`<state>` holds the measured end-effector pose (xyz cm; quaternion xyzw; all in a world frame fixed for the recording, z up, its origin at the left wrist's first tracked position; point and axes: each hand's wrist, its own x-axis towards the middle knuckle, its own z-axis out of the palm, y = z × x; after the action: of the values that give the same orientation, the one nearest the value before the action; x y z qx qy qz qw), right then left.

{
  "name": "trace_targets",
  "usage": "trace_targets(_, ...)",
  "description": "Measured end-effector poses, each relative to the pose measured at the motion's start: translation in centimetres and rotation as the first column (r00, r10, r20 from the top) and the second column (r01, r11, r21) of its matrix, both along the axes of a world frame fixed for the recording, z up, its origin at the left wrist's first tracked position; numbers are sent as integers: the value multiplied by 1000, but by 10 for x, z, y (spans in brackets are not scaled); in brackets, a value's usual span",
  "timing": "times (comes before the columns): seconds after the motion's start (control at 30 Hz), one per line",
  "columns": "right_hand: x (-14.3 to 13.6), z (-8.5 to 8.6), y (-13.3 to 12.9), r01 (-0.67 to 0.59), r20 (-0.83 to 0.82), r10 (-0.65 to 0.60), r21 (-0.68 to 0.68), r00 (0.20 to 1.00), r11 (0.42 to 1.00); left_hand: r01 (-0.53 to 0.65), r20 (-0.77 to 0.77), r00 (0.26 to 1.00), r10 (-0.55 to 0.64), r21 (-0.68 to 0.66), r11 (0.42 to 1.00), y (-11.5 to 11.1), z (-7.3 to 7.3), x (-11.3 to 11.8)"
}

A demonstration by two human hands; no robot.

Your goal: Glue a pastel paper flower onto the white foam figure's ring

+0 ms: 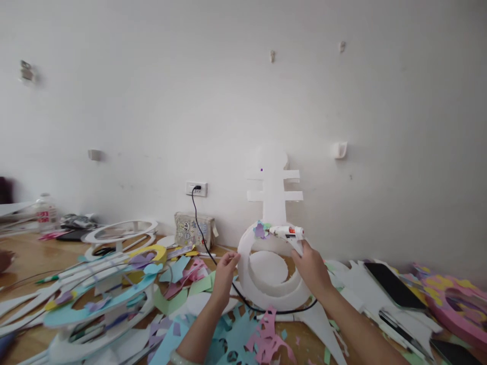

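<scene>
My right hand [310, 263] is wrapped round the handle of a white glue gun [287, 232]. The gun's nozzle points left, beside a small purple flower [260, 230] and a green piece on top of a white foam ring [245, 274]. My left hand [228, 263] pinches the left edge of that ring. The ring stands upright, joined to a tall white neck [274, 203] with side bars that rises against the wall. A white disc [268, 267] shows through the ring. A black cable [207, 243] runs from the wall socket and passes in front of the ring.
Coloured paper scraps [234, 337] cover the table's front. On the left are a blue-topped ring structure [99, 309], a patterned pouch [194, 230] and a bottle [45, 213]. A black phone [394, 285], a pen [403, 329] and a pink ring [452, 317] lie on the right.
</scene>
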<state>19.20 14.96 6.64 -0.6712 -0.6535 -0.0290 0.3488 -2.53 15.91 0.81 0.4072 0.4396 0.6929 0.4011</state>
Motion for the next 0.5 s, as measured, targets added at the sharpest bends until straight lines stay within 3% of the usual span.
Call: trace_targets(0.5,-8,4,1,2,58,0,-41,998,999,-1,1,1000,1,-6,1000,-3,3,-1)
